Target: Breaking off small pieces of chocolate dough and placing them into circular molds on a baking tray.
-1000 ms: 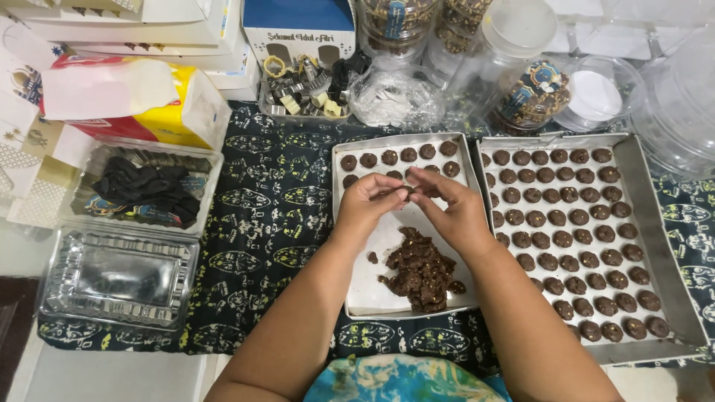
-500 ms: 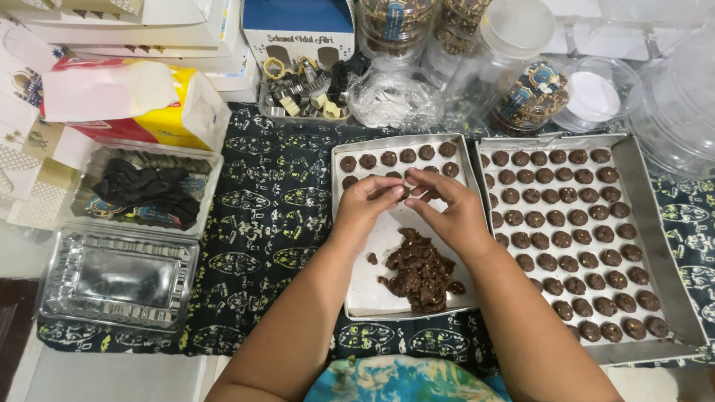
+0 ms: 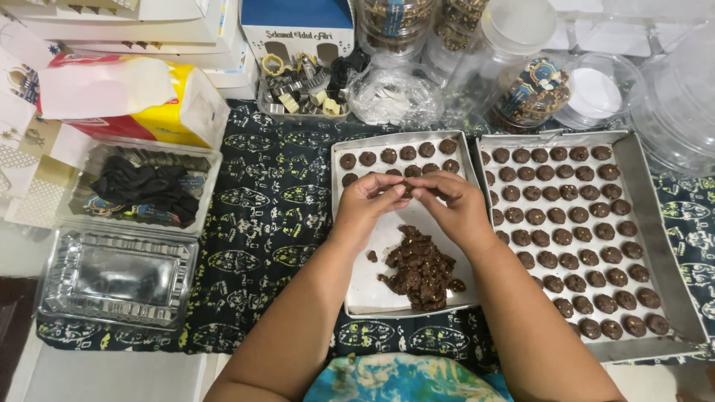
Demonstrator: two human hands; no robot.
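Here, at frame centre, the left hand [image 3: 365, 202] and right hand [image 3: 456, 205] meet over the near tray [image 3: 357, 286], fingers [image 3: 393, 190] pinched together on a small dough piece [image 3: 409, 190]. Below them lies the dough heap [image 3: 421, 269]; right, a full tray [image 3: 674, 290] of balls [image 3: 566, 216].

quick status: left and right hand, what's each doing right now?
Left hand: fingers pinched on a small piece of dark dough over the smaller tray.
Right hand: fingertips pinched on the same piece, meeting the left.
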